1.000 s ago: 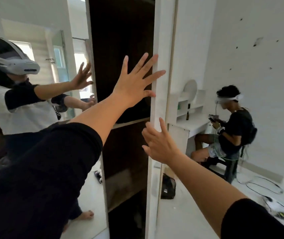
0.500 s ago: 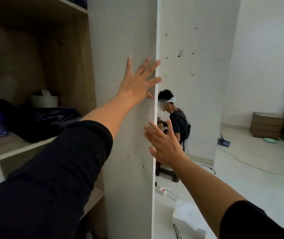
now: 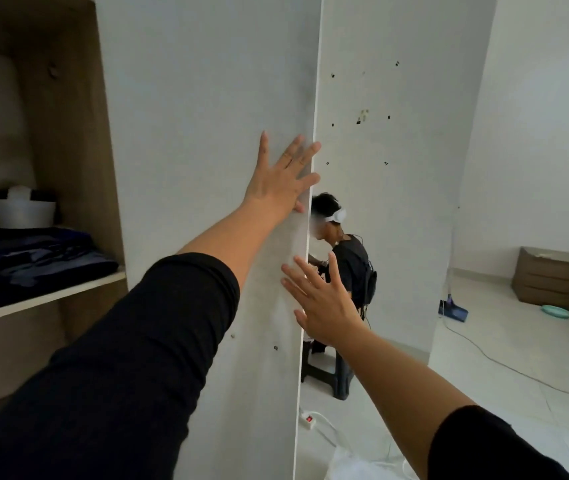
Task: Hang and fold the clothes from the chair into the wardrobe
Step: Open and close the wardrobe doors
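- White walls (image 3: 535,133) and a pale tiled floor (image 3: 484,393) frame the scene, with small dark marks scattered over the wall section behind the wardrobe door's edge.
- At the left stands the open wardrobe (image 3: 79,168), its wood-toned interior in shadow.
- On the wardrobe shelf (image 3: 44,299) lies a pile of dark folded clothes (image 3: 34,261), and a white round container (image 3: 18,211) sits on the pile toward the back.
- A grey-white wardrobe door (image 3: 207,133) fills the middle of the view, seen nearly edge-on, with two small screw heads low on its face.
- The left hand (image 3: 281,178) lies flat against the door near its free edge, fingers spread apart and holding nothing; the fingertips reach just past the edge.
- The right hand (image 3: 324,299) is lower, at the door's edge, palm forward with its fingers splayed wide and empty; whether it touches the edge cannot be told.
- Both arms wear black sleeves pushed up to the forearm.
- Beyond the door, a second person (image 3: 349,265) in a black shirt and white headset sits on a dark stool (image 3: 331,372).
- A white power strip (image 3: 310,419) with a red switch lies on the floor near the foot of the door, its cable running off along the tiles.
- Far right, a brown cardboard box (image 3: 549,278) rests by the wall, with a teal dish (image 3: 556,311) and a blue dustpan (image 3: 454,308) close to it.
- No chair with clothes appears in view.
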The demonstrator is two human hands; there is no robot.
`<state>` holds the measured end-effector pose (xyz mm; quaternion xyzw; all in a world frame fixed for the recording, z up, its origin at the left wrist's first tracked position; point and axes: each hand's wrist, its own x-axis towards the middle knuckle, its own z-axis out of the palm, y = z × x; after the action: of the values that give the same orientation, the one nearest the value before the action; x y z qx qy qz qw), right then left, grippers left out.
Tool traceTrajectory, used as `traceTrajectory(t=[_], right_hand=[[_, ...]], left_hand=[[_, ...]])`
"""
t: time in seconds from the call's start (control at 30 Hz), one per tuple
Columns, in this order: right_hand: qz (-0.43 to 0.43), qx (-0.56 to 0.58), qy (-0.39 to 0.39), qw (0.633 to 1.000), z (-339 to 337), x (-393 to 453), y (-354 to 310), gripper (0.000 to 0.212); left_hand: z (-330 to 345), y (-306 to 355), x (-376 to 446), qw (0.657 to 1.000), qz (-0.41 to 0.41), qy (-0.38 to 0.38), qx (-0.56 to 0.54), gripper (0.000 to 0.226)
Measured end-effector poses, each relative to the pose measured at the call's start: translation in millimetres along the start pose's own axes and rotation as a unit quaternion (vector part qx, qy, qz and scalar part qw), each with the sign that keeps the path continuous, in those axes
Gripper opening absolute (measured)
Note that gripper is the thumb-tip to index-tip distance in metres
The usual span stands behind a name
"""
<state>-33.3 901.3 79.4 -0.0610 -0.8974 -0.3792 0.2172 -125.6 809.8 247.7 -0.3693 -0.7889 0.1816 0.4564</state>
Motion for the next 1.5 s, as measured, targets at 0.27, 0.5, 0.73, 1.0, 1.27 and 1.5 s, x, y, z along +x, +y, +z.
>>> traceTrajectory(t=[0.27,0.5,0.73,1.0,1.27,1.5], right_hand=[[-0.019,0.016,0.047,0.999,48.7,23.0,23.1,0.06],[-0.018,0.025,0.115,0.993,38.0,30.4,5.1,0.058],[-0.014,0.111,0.109,0.988,-22.5,70.2,5.7,0.063],[-0.009,0.22,0.151,0.964,-122.8,99.8,-52.6,0.063],[-0.141,0.327,0.212,0.91,-251.4,83.1,-166.6,0.063],[-0.269,0.43,0.268,0.819,-375.0,24.2,-275.1,0.064]], left_hand=[[28.8,12.8,31.6,0.999,-0.011,-0.003,-0.039,0.063],[45.2,-5.0,-13.3,0.988,-0.104,-0.038,-0.104,0.085],[59.2,-71.5,-154.8,0.942,-0.266,-0.199,-0.047,0.106],[-8.0,-144.0,-313.1,0.868,-0.403,-0.29,0.003,0.112],[-122.6,-185.3,-464.8,0.783,-0.522,-0.328,0.08,0.111],[-246.0,-172.0,-612.6,0.651,-0.63,-0.39,0.165,0.113]])
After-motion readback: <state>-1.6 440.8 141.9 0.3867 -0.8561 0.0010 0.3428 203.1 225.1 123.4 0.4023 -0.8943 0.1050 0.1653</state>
